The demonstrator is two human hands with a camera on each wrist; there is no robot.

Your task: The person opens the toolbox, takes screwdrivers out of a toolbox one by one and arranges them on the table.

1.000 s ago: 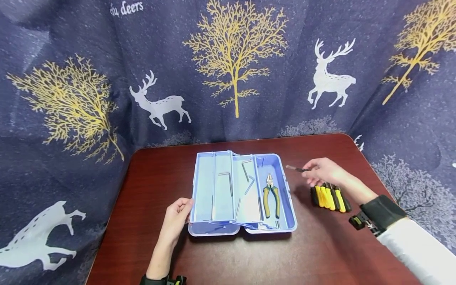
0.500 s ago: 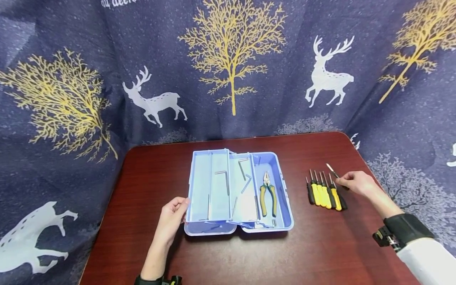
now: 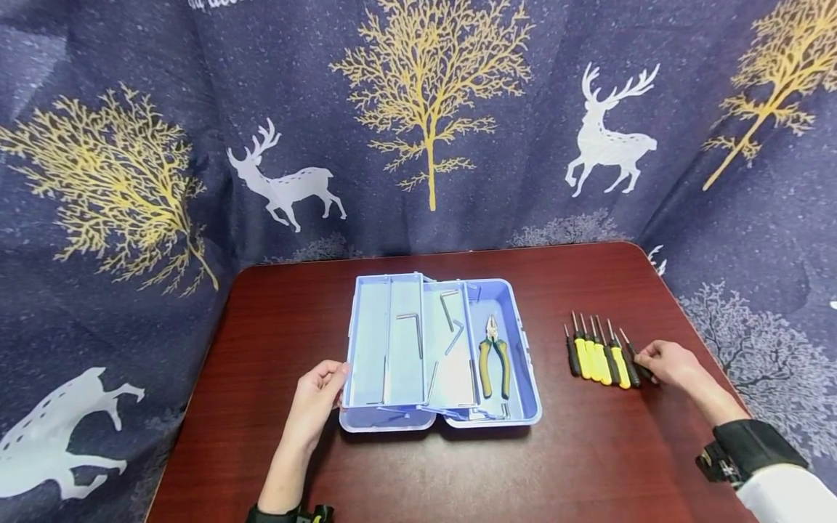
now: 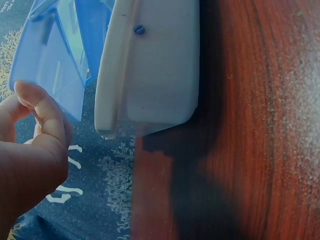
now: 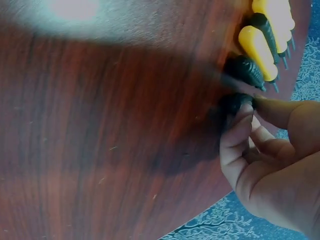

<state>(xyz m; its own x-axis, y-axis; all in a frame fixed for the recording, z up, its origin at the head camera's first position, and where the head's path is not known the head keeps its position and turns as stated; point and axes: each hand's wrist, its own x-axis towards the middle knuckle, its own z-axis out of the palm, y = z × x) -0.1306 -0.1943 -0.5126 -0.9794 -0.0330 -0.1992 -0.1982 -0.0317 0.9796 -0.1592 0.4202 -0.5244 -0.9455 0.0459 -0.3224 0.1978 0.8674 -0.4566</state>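
My right hand (image 3: 673,365) pinches a black-handled screwdriver (image 3: 644,370) between thumb and fingers, low at the right end of a row of several screwdrivers (image 3: 593,361) with yellow or black handles. In the right wrist view, the held black handle (image 5: 234,103) is at or near the tabletop; contact is hard to tell. On the left, my left hand (image 3: 315,403) pinches the left edge of the upper tray (image 3: 368,327) of a blue toolbox (image 3: 535,396). That toolbox stands spread apart, its trays raised.
Several hex keys (image 3: 418,335) lie in the trays. Pliers (image 3: 495,359) with green and yellow handles lie in the toolbox's right-hand compartment. Under everything is a dark red wooden table (image 3: 458,479), with a patterned curtain (image 3: 503,181) hanging behind it.
The right hand has carried the screwdriver from beside the toolbox rightward to the end of the row and lowered it. My left hand keeps its grip on the tray edge.
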